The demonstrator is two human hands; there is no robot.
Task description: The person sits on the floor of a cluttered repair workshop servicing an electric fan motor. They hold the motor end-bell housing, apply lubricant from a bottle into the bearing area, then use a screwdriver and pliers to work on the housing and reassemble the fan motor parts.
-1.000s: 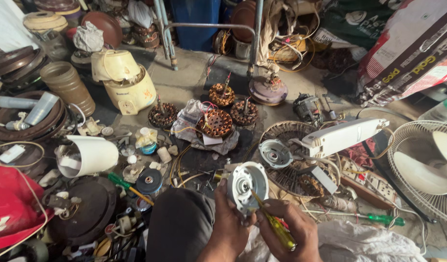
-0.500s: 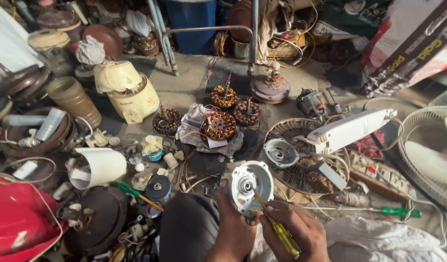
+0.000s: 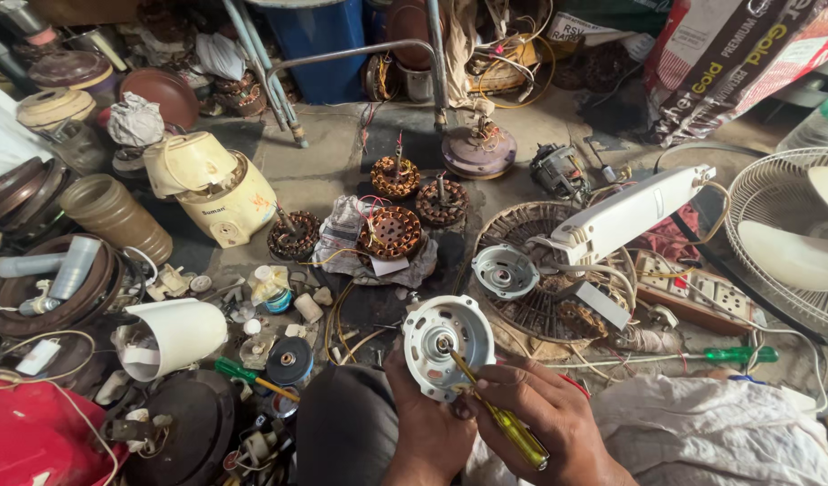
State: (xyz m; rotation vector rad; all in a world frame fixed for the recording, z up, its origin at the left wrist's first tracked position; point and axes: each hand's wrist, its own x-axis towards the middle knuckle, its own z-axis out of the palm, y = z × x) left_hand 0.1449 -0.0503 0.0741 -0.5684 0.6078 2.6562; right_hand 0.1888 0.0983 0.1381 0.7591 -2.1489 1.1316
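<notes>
My left hand [image 3: 421, 416] grips a round silver motor end cover [image 3: 447, 346] from below, holding it upright at the bottom centre of the head view. My right hand [image 3: 541, 412] holds a yellow-handled screwdriver [image 3: 502, 418] whose tip is pressed into the cover's central hole. Both hands sit close together above my dark trouser knee [image 3: 346, 432]. A second silver motor cover [image 3: 505, 271] lies on the floor just beyond them, next to a round fan grille [image 3: 544, 297].
Several copper-wound stators [image 3: 391, 231] lie on the concrete floor ahead. A cream mixer base [image 3: 218, 187], a white cone [image 3: 175, 335], green screwdrivers [image 3: 738, 355], a power strip [image 3: 702, 297], a white fan arm [image 3: 634, 213] and a fan guard [image 3: 792, 238] crowd around. A blue barrel [image 3: 319, 40] stands behind.
The view has shifted slightly downward and leftward. My hands keep the cover and screwdriver in nearly the same pose, the screwdriver tip staying at the cover's centre.
</notes>
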